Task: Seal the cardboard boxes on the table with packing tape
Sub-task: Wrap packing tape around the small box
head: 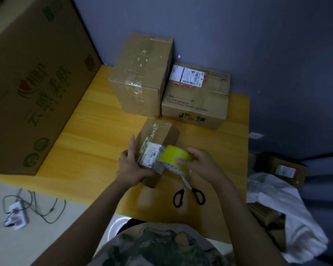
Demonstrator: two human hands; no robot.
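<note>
Both hands are busy: I see the left hand [132, 167] holding the small box [161, 133] mid-counter [96, 135], forefinger straight along its left side. The right hand [202, 166] grips the yellow tape roll [173, 157] against the box's near right end. Black scissors [188, 194] lie nearer. A tall taped box [140, 73] and a flatter labelled box [196, 100] stand side by side at the far edge.

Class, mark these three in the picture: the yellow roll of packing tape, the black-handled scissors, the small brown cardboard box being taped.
Yellow roll of packing tape [173, 154], head view, outer yellow band.
Black-handled scissors [187, 186], head view, where blades cross.
Small brown cardboard box [166, 132], head view, bare top face.
</note>
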